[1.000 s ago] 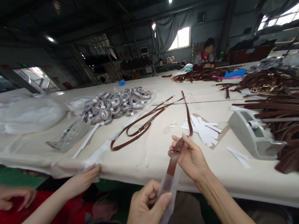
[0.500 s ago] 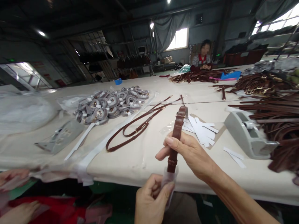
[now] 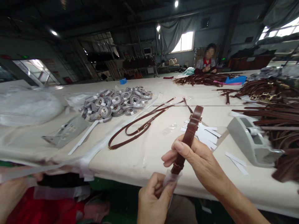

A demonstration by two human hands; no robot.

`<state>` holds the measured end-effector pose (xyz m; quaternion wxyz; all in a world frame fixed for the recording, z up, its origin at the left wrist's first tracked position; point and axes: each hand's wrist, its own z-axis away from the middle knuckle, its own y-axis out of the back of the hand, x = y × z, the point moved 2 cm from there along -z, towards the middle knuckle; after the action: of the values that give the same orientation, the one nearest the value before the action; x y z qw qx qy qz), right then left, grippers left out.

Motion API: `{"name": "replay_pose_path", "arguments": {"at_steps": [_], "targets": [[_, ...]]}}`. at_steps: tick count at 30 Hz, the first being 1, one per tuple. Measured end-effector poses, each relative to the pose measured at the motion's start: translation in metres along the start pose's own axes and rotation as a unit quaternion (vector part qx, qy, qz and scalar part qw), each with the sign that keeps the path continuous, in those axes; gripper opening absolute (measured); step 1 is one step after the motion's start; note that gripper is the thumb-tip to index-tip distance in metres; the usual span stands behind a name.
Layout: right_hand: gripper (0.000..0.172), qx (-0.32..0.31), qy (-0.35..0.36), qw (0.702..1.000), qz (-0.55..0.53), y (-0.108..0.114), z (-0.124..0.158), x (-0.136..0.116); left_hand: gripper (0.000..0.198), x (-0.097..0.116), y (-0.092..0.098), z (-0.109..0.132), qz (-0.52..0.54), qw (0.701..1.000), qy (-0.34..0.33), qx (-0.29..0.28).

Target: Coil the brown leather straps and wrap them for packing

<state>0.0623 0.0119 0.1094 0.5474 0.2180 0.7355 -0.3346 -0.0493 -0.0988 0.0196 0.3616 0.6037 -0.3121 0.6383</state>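
Note:
My right hand (image 3: 198, 163) grips a brown leather strap (image 3: 190, 132) that stands up from the hand, folded over at the top by a gold buckle. My left hand (image 3: 153, 199), just below at the table's front edge, pinches a clear plastic sleeve (image 3: 171, 180) that covers the strap's lower end. The two hands nearly touch.
On the cream table (image 3: 140, 155) lie a looped brown strap (image 3: 140, 126), white paper strips (image 3: 205, 133), a grey tape dispenser (image 3: 251, 141), a heap of wrapped coils (image 3: 116, 102) and piles of brown straps (image 3: 277, 115). A co-worker's hand (image 3: 11, 189) pulls plastic at left. A person sits far back.
The strap has been lifted from lying over the table to standing in my right hand, and more of it has come out of the sleeve. The co-worker's hands have drawn back left.

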Motion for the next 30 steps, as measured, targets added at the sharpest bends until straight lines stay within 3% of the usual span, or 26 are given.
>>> {"name": "replay_pose_path", "arguments": {"at_steps": [4,8,20,30], "targets": [[0.027,0.003,-0.004,1.000,0.020,0.001,0.001,0.001,0.042,0.002,-0.003,0.002,-0.018,0.999,-0.019,0.021],[0.029,0.045,0.028,0.999,0.010,0.007,0.002,-0.008,0.038,0.003,-0.003,0.002,-0.021,1.000,-0.018,0.013],[0.022,0.010,0.026,1.000,0.002,0.006,0.021,-0.006,0.034,-0.004,0.000,0.000,-0.052,0.998,-0.040,0.005],[0.023,0.040,0.033,0.999,0.006,0.009,0.018,0.001,0.027,0.007,-0.005,0.003,-0.083,0.992,-0.089,0.015]]}}
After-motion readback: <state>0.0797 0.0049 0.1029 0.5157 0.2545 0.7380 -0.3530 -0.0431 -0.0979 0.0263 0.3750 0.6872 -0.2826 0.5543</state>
